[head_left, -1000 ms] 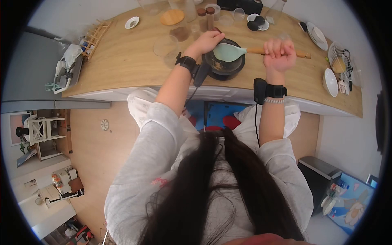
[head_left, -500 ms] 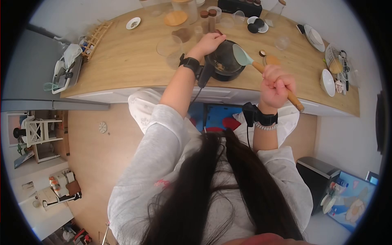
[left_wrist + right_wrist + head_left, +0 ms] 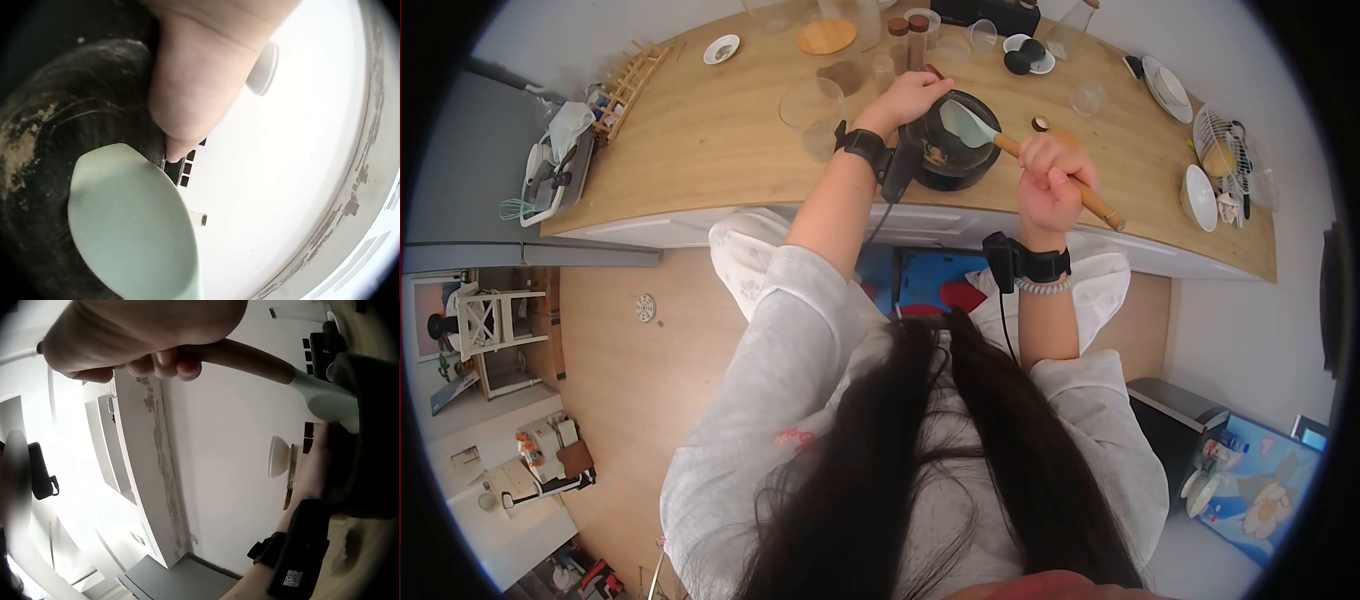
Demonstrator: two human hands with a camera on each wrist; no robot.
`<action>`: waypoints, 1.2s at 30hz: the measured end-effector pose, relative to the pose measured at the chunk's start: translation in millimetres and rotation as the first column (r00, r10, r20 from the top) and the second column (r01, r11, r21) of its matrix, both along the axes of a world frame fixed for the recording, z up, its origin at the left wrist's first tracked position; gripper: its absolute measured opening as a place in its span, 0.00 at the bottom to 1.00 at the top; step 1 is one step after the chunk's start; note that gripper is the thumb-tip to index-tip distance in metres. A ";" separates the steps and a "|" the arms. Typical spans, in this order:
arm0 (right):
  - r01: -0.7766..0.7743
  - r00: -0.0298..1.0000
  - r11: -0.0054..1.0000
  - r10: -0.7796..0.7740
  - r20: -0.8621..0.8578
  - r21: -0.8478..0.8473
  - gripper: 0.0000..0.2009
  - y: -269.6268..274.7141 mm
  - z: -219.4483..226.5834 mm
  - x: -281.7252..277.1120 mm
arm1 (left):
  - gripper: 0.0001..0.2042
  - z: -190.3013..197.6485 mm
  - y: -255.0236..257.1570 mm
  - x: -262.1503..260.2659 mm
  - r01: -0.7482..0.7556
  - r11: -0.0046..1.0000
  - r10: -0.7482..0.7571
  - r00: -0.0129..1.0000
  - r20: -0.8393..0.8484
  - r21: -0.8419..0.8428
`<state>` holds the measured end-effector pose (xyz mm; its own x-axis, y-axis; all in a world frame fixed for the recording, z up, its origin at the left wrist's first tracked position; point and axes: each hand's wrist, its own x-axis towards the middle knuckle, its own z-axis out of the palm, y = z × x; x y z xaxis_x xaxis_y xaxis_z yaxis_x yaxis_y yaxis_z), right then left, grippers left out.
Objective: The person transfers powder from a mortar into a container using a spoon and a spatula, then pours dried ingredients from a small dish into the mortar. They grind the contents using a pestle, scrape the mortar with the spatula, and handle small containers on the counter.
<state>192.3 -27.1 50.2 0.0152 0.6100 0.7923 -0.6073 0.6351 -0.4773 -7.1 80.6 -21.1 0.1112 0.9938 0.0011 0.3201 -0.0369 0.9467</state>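
Observation:
In the head view my left hand [image 3: 912, 98] holds the dark pot [image 3: 952, 180] at its far left rim, near a reddish-brown handle. The left wrist view shows the thumb [image 3: 197, 81] at the pot's edge. Tan residue [image 3: 19, 150] clings to the pot's dark inside. My right hand [image 3: 1055, 180] grips the wooden handle of a silicone spatula [image 3: 968, 126], fingers wrapped round it. Its pale green, spoon-shaped head overlaps the pot's opening, and the handle slants down to the right. The right wrist view shows that green head [image 3: 331, 403] beside the pot's dark wall.
Brown-capped jars [image 3: 917, 42] and a round wooden lid [image 3: 827, 37] stand behind the pot. A clear glass bowl [image 3: 810, 105] is left of it. White bowls [image 3: 1198, 197] and a wire basket [image 3: 1218, 135] are at the right end, a wooden rack [image 3: 632, 92] at the left.
My right hand lowered and swung the spatula from level to slanted, its head at the pot's right rim, then shifted left so the head is over the opening again. The left hand stays at the pot.

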 end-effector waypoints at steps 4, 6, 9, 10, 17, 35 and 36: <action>-0.070 0.996 0.996 0.066 -0.063 -0.055 0.07 16.8 1.5 9.2 | 0.19 3.0 -1.3 -1.8 0.016 1.000 -0.016 1.000 -0.013 -0.001; -0.083 0.994 0.994 0.076 -0.084 -0.078 0.07 25.2 0.0 17.3 | 0.19 1.8 -1.0 -1.3 0.029 0.999 -0.029 0.999 -0.024 0.016; -0.126 0.984 0.976 0.100 -0.147 -0.180 0.07 39.7 -1.7 28.6 | 0.19 0.3 1.1 -1.5 0.036 0.999 -0.036 0.999 -0.006 0.030; -0.148 0.981 0.964 0.116 -0.156 -0.221 0.07 45.1 -2.1 32.3 | 0.19 -0.3 1.8 -1.4 0.036 0.999 -0.036 0.999 -0.002 0.026; -0.309 0.947 0.874 0.248 -0.203 -0.374 0.09 81.7 2.1 41.2 | 0.18 5.5 2.6 -1.9 0.070 0.995 -0.074 0.995 -0.064 -0.068; -0.750 0.633 0.572 0.766 -0.109 -0.332 0.11 163.4 20.3 17.5 | 0.18 5.9 3.0 -2.7 0.057 0.996 -0.060 0.997 -0.047 -0.075; -0.750 0.633 0.571 0.767 -0.109 -0.333 0.11 162.9 20.8 16.9 | 0.18 4.3 4.0 -3.5 0.056 0.996 -0.060 0.997 -0.047 -0.075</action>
